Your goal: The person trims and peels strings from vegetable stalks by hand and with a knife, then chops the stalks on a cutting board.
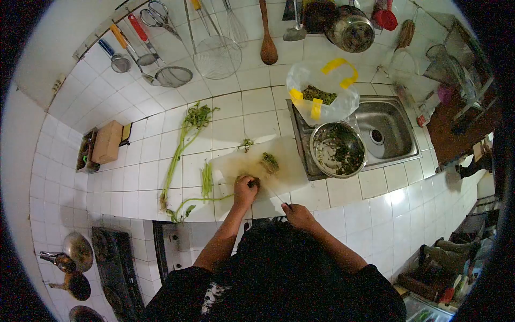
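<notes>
My left hand [245, 192] is closed over the white cutting board [292, 163], gripping a long green stalk [210, 199] that trails left toward the counter's front edge. In my right hand [299, 217] is a knife [276, 194], its blade slanting up and left across the board, near my left fingers. A small heap of chopped greens [269, 163] lies on the board beyond the blade. Leafy scraps [246, 144] rest near its far edge. Left of the board are short cut stems [207, 179] and a long leafy celery-like bunch [179, 147].
A steel bowl [351, 170] of chopped greens stands at the left edge of the sink [398, 121]. Behind it is a plastic bag [346, 100] with more greens. A cardboard box [108, 142] sits at the counter's left end. Strainers [217, 58] and other utensils hang on the wall.
</notes>
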### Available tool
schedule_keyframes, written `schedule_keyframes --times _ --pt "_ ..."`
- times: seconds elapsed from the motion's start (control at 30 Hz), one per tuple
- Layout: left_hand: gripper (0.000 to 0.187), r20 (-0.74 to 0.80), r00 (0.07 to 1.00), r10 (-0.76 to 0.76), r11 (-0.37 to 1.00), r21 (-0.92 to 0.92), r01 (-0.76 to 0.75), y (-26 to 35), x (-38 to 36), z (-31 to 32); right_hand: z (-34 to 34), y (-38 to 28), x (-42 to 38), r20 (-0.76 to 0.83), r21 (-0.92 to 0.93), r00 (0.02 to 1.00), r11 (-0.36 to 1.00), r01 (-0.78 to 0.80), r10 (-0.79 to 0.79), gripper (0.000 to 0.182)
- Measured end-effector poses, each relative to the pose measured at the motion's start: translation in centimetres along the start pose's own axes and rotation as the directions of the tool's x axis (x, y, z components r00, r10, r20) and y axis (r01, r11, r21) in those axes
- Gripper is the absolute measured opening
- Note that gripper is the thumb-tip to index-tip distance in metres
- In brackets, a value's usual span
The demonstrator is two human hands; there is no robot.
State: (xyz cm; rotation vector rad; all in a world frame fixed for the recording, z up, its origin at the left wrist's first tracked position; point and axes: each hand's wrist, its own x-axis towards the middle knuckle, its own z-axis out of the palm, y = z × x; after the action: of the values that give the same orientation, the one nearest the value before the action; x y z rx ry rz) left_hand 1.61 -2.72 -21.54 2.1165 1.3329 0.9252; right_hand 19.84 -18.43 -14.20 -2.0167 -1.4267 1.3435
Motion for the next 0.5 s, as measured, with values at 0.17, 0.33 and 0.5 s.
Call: schedule_keyframes --times 0.17,0.33,0.5 --pt "0.017 0.021 0.999 -0.026 1.0 0.005 0.026 -0.3 -0.1 0.0 1.0 0.6 0.4 -0.005 -0.031 1.0 0.999 -0.018 0.018 0.061" --pt "0.015 0.01 1.0 -0.027 1.0 0.008 0.027 1.0 0.1 -0.7 1.7 0.6 1.1 -0.012 -0.027 1.0 0.999 -0.024 0.024 0.064" --pt "0.015 0.017 0.999 -0.03 0.999 0.034 0.03 0.0 0.6 -0.2 0.7 -1.6 1.9 -0.003 -0.071 0.998 0.996 -0.058 0.058 0.064"
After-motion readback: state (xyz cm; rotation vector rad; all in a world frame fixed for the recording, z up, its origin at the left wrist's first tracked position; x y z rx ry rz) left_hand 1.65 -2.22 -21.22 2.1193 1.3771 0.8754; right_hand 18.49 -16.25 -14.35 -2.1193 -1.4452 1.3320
